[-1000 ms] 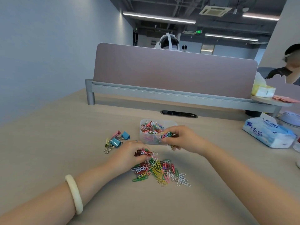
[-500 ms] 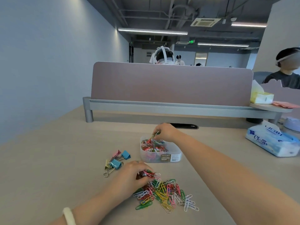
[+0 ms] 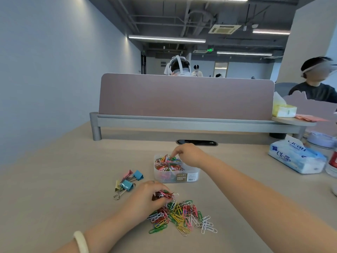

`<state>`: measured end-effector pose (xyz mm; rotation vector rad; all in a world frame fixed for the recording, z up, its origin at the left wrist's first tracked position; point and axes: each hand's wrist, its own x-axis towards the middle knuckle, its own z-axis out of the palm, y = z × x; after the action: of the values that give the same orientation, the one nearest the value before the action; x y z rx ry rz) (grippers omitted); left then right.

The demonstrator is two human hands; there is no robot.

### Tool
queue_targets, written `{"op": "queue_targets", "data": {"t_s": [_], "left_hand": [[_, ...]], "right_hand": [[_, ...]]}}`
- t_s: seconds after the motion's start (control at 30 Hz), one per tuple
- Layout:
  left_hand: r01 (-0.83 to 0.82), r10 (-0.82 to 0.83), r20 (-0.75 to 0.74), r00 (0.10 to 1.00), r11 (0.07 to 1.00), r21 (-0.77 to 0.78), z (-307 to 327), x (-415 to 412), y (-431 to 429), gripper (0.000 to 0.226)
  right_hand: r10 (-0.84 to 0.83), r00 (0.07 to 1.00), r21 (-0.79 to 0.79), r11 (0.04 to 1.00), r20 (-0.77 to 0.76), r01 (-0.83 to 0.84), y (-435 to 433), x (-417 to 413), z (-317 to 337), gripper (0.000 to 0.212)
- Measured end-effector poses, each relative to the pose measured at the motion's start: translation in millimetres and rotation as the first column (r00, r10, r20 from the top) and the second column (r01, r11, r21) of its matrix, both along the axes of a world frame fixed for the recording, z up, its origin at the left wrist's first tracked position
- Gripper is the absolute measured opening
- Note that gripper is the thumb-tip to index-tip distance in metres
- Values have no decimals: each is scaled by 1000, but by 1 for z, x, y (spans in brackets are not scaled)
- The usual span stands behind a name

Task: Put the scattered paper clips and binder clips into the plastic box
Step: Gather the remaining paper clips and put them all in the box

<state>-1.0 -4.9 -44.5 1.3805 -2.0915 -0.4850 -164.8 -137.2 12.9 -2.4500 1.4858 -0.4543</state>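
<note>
Paper clips [image 3: 182, 216] heaped at left hand [image 3: 144, 198], which grips a bunch | right hand [image 3: 189, 155] over plastic box [image 3: 175, 178], grip unclear

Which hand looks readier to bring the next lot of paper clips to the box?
Left, probably. The left hand grips a bunch of paper clips at the pile, just short of the plastic box. The right hand is over the box, away from the pile.

We log one view, head-worn and wide-angle, facing forward and down along the desk [image 3: 58, 189] toward the partition [image 3: 182, 99]. Left hand [image 3: 145, 197] and right hand [image 3: 190, 156] sit close under the lens (forearms [image 3: 255, 207] enter from the bottom edge); the ceiling [image 3: 182, 15] fills the top.
</note>
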Motion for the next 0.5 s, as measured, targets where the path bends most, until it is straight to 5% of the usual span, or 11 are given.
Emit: {"op": "queue_targets", "data": {"t_s": [0.17, 0.3, 0.5], "left_hand": [[-56, 56, -94, 994, 998, 4, 19, 1, -6, 12], [-137, 137, -139, 981, 991, 5, 39, 5, -44, 5], [-288, 290, 18, 957, 956, -51, 49, -8, -113, 25]], "right_hand": [[53, 977, 0, 999, 205, -54, 59, -25, -3, 30], [111, 976, 8, 993, 189, -115, 97, -48, -40, 21], [118, 969, -42, 993, 218, -112, 105, -58, -73, 20]]}}
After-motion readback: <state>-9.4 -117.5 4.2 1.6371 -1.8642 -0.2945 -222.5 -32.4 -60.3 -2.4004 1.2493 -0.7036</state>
